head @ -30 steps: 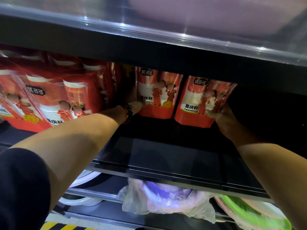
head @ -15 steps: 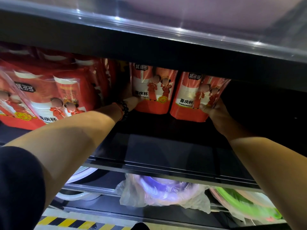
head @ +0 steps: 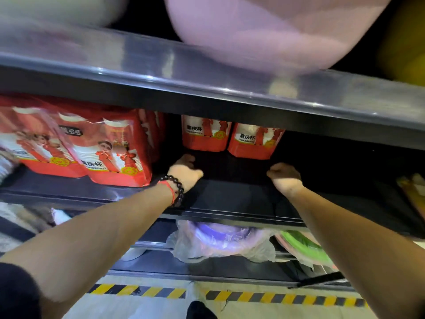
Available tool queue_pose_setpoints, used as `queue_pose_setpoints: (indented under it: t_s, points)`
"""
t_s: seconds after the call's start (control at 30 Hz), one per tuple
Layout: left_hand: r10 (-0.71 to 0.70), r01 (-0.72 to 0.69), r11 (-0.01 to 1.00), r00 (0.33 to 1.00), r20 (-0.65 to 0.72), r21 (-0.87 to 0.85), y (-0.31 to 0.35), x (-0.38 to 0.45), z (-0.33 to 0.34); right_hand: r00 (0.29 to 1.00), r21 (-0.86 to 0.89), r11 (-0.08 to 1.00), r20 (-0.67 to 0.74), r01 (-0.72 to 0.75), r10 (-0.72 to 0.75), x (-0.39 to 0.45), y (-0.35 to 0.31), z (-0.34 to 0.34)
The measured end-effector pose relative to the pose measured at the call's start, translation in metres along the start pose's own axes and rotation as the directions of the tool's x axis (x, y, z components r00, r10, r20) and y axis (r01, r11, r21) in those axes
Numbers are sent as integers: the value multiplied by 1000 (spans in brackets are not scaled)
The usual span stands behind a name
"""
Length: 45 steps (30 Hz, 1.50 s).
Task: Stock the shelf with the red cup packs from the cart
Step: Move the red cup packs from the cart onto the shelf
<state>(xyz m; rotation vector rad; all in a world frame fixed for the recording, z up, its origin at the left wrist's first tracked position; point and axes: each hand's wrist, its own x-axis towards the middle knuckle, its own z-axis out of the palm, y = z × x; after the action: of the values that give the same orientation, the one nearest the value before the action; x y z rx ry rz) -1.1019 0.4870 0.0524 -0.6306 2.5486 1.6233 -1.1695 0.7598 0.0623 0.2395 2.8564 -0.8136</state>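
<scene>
Where the head view looks under a dark upper shelf edge, two red cup packs stand upright side by side at the back of the shelf, just above the middle of the frame: the left back pack and the right back pack, their sides touching or nearly so. At the left of the frame more red packs stand nearer the shelf's front edge; two of them, the front pack and its left neighbour, show clearly, with further ones behind that are too hidden to count.

The left hand is curled into a loose fist holding nothing, low on the shelf just in front of the left back pack and apart from it. One dark bead bracelet and a red cord circle that wrist. The right hand is likewise curled and empty, in front of the right back pack, not touching it.

In the lower middle, one plastic-wrapped purple basin sits on the shelf below, with one green basin to its right. Yellow-and-black floor tape runs along the bottom.
</scene>
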Motion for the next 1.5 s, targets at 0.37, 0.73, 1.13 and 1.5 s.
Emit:
queue_pose_setpoints:
  t_s: [0.37,0.73,1.13,1.5]
  points:
    - [224,-242,968,955,196,72,-2,-130,-40,956,133,951,49,280,-289,-166,-60,-5]
    - [58,-66,984,997,-54,-168,-65,-305,-112,886,344,845,70,409,-458,-318,-58,6]
    - [-212,120,965,881,-423,-233,-164,-512,-157,603,475,714,392,514,-695,-490,-83,97]
    - [-392,228,919,618,-681,-322,-252,-674,-207,212,536,584,600,609,-771,-641,-148,174]
